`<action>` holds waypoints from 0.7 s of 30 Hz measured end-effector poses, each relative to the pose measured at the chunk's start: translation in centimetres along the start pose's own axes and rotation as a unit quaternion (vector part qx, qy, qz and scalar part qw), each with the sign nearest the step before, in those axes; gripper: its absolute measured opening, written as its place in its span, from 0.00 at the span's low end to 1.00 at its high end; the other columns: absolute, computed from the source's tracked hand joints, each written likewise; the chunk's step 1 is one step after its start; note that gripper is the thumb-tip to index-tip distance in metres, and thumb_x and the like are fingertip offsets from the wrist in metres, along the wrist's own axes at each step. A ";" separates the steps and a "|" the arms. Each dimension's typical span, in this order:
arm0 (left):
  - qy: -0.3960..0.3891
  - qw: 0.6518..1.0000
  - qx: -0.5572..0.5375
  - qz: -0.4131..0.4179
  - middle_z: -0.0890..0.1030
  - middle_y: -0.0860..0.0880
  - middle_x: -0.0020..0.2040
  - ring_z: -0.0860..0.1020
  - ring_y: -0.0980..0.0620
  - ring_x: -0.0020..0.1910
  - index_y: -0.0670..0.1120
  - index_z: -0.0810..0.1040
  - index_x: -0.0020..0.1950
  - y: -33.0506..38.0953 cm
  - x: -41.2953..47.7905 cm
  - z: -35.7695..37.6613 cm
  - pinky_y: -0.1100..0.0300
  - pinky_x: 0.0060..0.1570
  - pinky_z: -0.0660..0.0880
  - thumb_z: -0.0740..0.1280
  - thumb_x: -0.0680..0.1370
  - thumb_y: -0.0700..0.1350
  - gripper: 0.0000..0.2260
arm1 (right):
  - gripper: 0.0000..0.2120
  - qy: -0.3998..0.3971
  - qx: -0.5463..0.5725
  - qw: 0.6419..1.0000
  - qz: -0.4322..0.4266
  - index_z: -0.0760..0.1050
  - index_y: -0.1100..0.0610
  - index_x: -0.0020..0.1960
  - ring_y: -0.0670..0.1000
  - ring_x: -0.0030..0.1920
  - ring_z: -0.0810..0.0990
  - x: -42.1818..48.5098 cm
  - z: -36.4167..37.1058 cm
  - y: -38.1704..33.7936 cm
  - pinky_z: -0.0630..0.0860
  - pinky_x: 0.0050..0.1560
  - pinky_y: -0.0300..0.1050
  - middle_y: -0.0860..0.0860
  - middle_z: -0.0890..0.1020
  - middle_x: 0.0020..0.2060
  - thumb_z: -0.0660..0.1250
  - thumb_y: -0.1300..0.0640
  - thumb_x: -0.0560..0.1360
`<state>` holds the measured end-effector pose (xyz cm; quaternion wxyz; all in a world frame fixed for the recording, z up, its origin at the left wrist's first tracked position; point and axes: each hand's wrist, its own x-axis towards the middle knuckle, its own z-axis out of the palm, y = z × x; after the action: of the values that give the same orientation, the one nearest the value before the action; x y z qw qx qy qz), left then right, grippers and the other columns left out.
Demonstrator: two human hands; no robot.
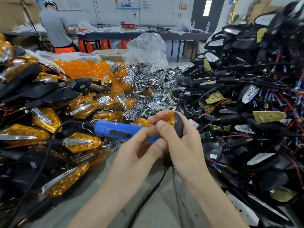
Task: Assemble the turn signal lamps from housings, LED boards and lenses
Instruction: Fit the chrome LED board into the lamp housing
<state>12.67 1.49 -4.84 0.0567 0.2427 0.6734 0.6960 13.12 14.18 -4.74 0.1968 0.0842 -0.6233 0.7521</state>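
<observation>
Illumination: bright, diffuse, even; shadows soft and faint. Glare spots on the plastic bag [148,46] and amber lenses [82,68]. Centre sharp. Wide-angle distortion bends the edges; the upper right corner shows motion blur.

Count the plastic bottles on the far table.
2: one plastic bottle at the far table's right end, another just left of it. Clutter may hide more.

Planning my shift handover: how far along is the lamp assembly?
Done: finished lamps piled at left. In hand: left hand and right hand grip one lamp with its lens on. Left: a big heap of housings with boards at right, plus bagged lenses.
</observation>
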 end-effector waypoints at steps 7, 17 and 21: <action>-0.049 0.976 -0.178 -0.116 0.81 0.38 0.59 0.80 0.39 0.55 0.45 0.80 0.62 -0.3 -0.3 0.1 0.45 0.53 0.79 0.68 0.73 0.55 0.20 | 0.12 -0.056 0.006 0.998 0.018 0.80 0.46 0.47 0.44 0.56 0.84 0.0 -0.1 -0.2 0.79 0.48 0.34 0.47 0.86 0.57 0.59 0.46 0.75; 0.009 0.987 -0.130 -0.090 0.83 0.52 0.59 0.79 0.53 0.62 0.60 0.80 0.60 0.0 -0.5 0.4 0.56 0.62 0.75 0.68 0.77 0.50 0.12 | 0.11 -0.001 -0.058 0.998 -0.019 0.78 0.49 0.43 0.50 0.42 0.84 -0.5 1.4 0.2 0.80 0.43 0.41 0.48 0.85 0.42 0.62 0.45 0.77; 0.032 0.972 -0.194 -0.130 0.84 0.47 0.56 0.83 0.49 0.55 0.54 0.82 0.59 0.3 -0.6 0.5 0.47 0.59 0.77 0.67 0.76 0.49 0.13 | 0.12 0.000 -0.078 0.997 0.014 0.77 0.51 0.42 0.47 0.38 0.78 -0.5 1.5 -0.1 0.75 0.38 0.47 0.54 0.82 0.40 0.64 0.43 0.74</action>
<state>13.43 1.67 -4.75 0.1713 0.1154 0.5523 0.8077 13.44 12.69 -4.52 0.1917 0.0597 -0.6813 0.7039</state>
